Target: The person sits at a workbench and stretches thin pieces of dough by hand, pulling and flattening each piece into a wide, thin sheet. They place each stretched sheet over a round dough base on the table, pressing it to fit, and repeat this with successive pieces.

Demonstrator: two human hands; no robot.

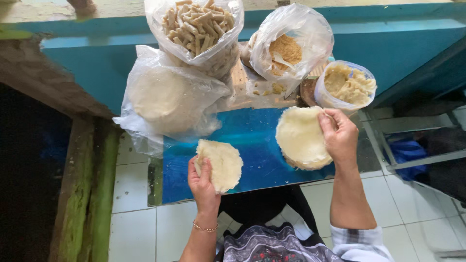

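Pale round dough wrapper [221, 165] sits in the left hand [203, 182], fingers gripping its edge; right hand [339, 136] pinches the stacked wrappers [300, 138] on the blue tabletop [252, 140], looks like peeling one off.

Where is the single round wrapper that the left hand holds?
In the head view, the single wrapper lies left of centre on the blue table, under the left hand, below the bagged wrappers.

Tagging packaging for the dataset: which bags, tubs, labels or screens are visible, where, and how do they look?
Clear plastic bag of tan stick-shaped pieces: top centre, open.
Clear plastic bag of brown crumbs: top, right of it.
Clear plastic bag of pale round wrappers: left, on the blue table.
Clear round plastic tub of beige filling: right.
No labels, signs or screens.
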